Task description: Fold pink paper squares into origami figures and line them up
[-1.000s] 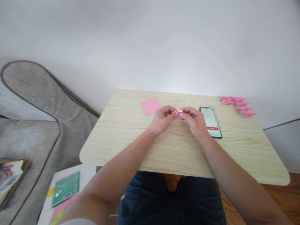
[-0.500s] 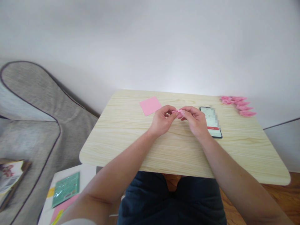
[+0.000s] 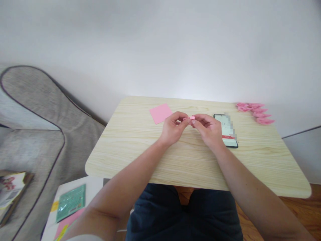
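Above the middle of the light wooden table [image 3: 190, 164], my left hand [image 3: 173, 129] and my right hand [image 3: 208, 129] meet and both pinch a small folded pink paper piece [image 3: 191, 117] between thumbs and fingertips. Most of the piece is hidden by my fingers. A flat pink square sheet [image 3: 161, 113] lies on the table just left of my left hand. A phone [image 3: 225, 130] with a lit screen lies right beside my right hand.
Several folded pink paper pieces [image 3: 254, 112] lie in a row at the table's far right corner. A grey sofa [image 3: 32, 117] stands at the left. Low at the left, a green packet [image 3: 70, 202] and coloured sheets lie on a white surface. A white wall rises behind the table.
The pink piece between my fingertips looks narrower and flatter now than a second ago. My hands have stayed in nearly the same place.
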Motion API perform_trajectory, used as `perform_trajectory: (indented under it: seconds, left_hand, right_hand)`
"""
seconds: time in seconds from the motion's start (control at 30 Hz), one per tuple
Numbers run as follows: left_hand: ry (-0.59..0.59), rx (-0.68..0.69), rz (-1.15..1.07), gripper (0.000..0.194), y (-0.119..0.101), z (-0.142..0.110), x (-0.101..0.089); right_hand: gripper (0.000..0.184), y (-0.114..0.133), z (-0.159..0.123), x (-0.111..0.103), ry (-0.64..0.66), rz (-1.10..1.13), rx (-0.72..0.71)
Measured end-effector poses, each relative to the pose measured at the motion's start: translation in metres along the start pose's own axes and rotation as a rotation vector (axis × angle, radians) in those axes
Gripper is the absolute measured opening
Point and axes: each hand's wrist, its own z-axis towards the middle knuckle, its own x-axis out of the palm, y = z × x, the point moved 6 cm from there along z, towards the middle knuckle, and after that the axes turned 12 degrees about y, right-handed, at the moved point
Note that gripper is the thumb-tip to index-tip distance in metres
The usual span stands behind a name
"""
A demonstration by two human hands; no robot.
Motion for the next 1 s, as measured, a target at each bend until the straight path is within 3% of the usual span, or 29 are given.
perform_trajectory:
  seconds: [0.43,0.63,0.77,0.87,1.0]
  left_hand:
    - [0.081,-0.078,-0.136,0.020,0.003,0.001,0.000]
    - [0.096,-0.117,-0.154,0.021,0.003,0.002,0.002]
    - [0.092,-0.118,-0.147,0.022,0.005,0.001,0.003]
    - [0.112,-0.115,-0.142,0.024,0.005,0.001,0.005]
    - [0.109,-0.102,-0.035,0.024,0.003,0.000,0.004]
  right_hand:
    - [0.010,0.000,0.003,0.003,0.131,-0.031,0.081]
    - [0.010,-0.001,0.005,0.001,0.139,0.021,0.073]
    - [0.015,0.002,0.003,0.002,0.089,0.039,0.000]
    - [0.018,0.010,-0.001,0.003,0.037,-0.121,-0.090]
    - [0.008,0.020,-0.006,0.004,0.007,-0.267,-0.192]
